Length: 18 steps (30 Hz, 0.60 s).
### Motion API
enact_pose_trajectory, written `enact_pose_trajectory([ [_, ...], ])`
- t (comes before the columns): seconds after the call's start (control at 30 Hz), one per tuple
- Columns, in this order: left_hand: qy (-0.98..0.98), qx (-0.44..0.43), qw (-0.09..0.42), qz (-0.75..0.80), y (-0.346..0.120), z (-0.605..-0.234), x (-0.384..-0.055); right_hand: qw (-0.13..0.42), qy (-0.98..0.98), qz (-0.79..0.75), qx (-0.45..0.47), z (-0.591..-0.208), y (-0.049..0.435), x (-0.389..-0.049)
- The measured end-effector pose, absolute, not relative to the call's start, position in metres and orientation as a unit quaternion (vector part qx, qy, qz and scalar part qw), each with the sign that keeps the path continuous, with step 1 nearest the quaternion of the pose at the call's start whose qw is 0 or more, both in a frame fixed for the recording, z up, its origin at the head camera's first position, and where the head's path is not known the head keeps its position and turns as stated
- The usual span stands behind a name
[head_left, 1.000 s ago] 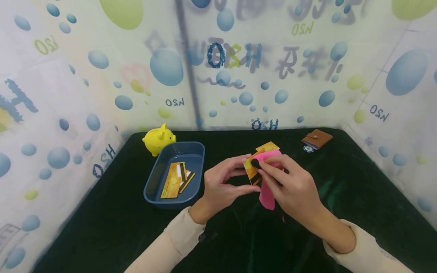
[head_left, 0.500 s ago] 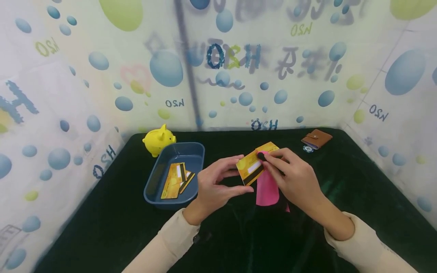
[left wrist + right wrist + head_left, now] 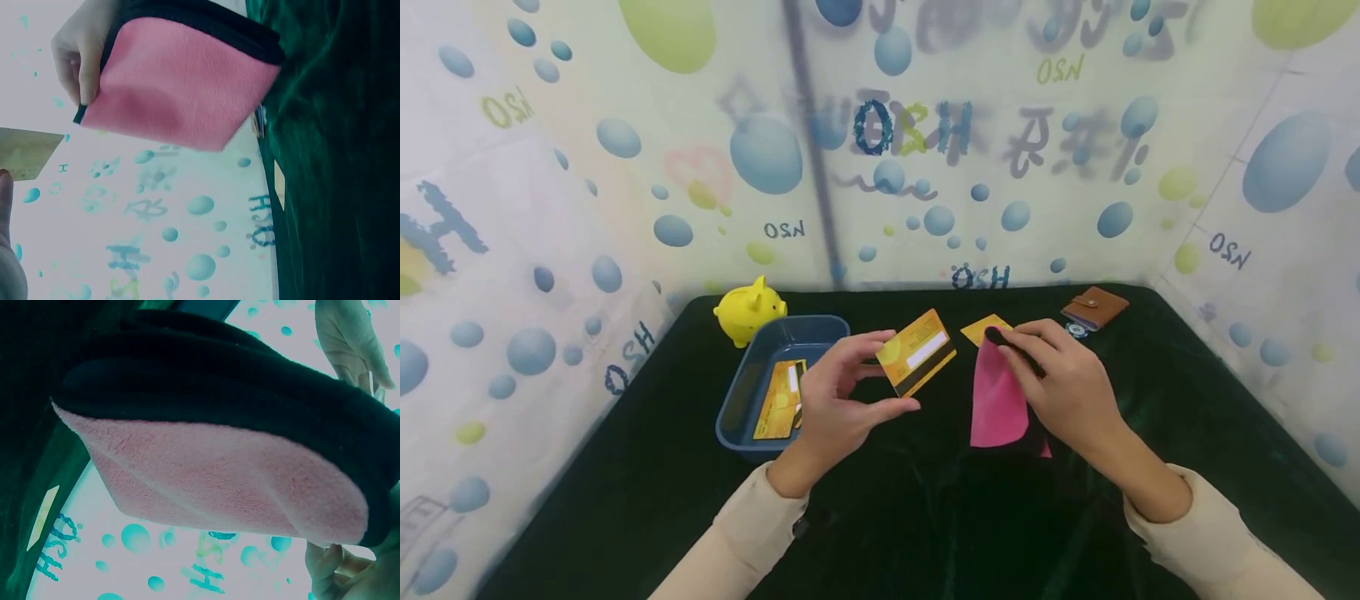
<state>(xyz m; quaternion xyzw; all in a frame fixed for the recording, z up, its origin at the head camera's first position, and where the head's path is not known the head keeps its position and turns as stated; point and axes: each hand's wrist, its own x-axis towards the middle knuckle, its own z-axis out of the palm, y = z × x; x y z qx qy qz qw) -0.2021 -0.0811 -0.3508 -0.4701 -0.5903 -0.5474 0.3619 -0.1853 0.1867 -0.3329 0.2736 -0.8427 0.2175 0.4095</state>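
Observation:
My left hand holds a gold bank card between thumb and fingers, its dark stripe and white strip facing me. In the left wrist view the card shows at the left edge. On the other side, my right hand pinches a cloth by its top corner. The cloth is pink on one face and black on the other, and hangs folded. It fills much of the right wrist view, where its pink face is near. Behind it, another gold card lies on the table, partly hidden.
A blue tray at the left contains several gold cards, partly hidden by my left hand. Beside it stands a yellow piggy bank. At the back right lie a brown wallet and a poker chip. Dark green fabric covers the table.
The cloth has come off the card. My left hand has moved left with the card toward the tray, while my right hand has shifted slightly right with the cloth.

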Motion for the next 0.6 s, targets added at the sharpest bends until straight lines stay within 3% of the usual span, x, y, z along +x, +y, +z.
enact_pose_trajectory([
  [0.37,-0.617,-0.385,0.347,-0.592,-0.123,-0.353,-0.204,0.415,-0.83,0.25,0.276,-0.33,0.188,-0.183],
  [0.6,-0.63,-0.34,0.373,-0.59,-0.143,-0.352,-0.209,0.411,-0.831,0.258,0.273,-0.33,0.187,-0.183],
])
